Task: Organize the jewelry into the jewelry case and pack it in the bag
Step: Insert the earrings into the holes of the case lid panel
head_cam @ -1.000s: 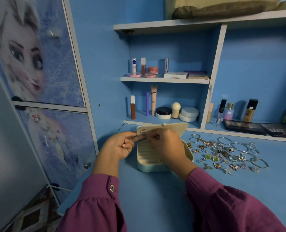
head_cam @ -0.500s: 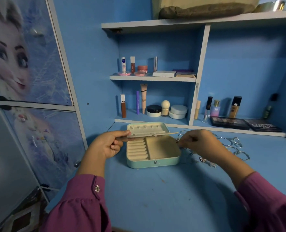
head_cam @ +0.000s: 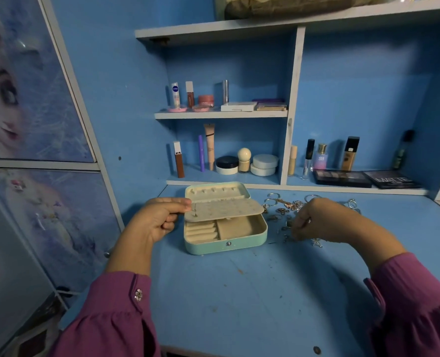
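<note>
Blue desk (head_cam: 239, 292) under blue shelving, cosmetics lined along the back. Mint jewelry case (head_cam: 225, 240) near the desk's middle, lid tipped back, cream earring panel (head_cam: 224, 210) hinged up and lying almost level over the open tray, long axis left to right. Left hand (head_cam: 157, 220) at the panel's left end, thumb and forefinger pinching that edge, propping it up. Right hand (head_cam: 316, 220) just right of the case, knuckles up, fingers curled down into the loose jewelry pile (head_cam: 288, 206) of rings, hoops and small charms scattered to the case's right. Apparently pinching one small piece at the fingertips, though too small and blurred to name. Pile wholly on the right side of the case, so nearer the right hand; left hand across the case from it. Next move likely a short carry leftward from pile to panel or tray, with the panel's free right end the closest landing spot. Ring rolls at the tray's left, square compartment at its right, both partly roofed by the raised panel. No bag identifiable for certain; an olive bundle on the top shelf (head_cam: 291, 6), unclear what.
</note>
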Motion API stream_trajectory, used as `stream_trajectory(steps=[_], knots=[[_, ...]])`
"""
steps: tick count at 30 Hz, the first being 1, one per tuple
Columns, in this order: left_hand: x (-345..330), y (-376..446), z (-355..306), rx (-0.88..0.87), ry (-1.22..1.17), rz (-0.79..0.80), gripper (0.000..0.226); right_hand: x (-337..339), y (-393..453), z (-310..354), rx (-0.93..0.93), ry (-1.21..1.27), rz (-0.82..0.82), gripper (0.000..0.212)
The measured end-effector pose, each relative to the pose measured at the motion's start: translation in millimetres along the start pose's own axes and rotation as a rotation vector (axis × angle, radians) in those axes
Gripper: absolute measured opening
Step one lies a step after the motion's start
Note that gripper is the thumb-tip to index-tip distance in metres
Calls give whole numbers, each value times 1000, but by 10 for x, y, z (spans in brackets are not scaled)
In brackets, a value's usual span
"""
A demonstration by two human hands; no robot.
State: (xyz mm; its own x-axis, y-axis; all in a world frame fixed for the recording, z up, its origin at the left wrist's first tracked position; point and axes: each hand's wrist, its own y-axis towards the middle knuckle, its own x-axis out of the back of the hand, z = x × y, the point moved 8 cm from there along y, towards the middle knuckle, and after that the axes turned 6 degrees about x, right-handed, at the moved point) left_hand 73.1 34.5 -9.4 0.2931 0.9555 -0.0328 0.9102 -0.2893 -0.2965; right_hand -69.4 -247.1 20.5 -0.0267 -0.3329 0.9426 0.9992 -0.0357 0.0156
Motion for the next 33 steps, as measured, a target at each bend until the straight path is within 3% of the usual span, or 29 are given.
stream_trajectory(steps=[33], knots=[[-7,-34,-5,17,-22,0,16,-87,45,25,5,-206,30,8]])
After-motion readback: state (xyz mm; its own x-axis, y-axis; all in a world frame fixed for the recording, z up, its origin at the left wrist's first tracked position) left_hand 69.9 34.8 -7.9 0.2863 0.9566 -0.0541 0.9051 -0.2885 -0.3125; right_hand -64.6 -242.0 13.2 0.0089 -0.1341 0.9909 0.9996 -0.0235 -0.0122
